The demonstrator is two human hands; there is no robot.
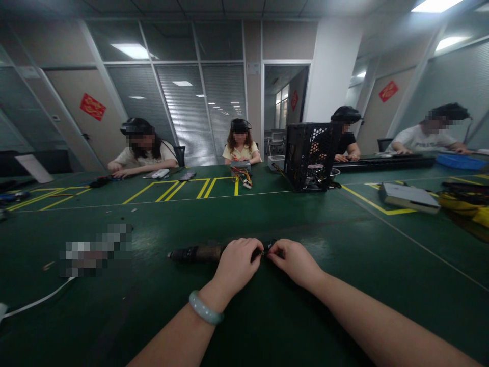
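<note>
A dark cylindrical tool (202, 254) with a narrow metal tip lies on the green table (160, 306), its tip pointing left. Over the tool's right end rests my left hand (240, 260), thumb and fingers pinched around a small dark part too small to name. My right hand (292, 259) is just to the right, also in a pinch, close to the left fingertips. Between the two hands a bit of dark material shows; its shape is mostly hidden by the fingers. A pale green bangle (205, 308) circles my left wrist.
A blurred-out object (91, 252) with a white cable (42, 303) lies at the left. Farther back stand a black computer case (311, 158), a grey box (408, 197), a blue tray (460, 162) and a power supply with coloured wires (240, 168). Several people sit across the table.
</note>
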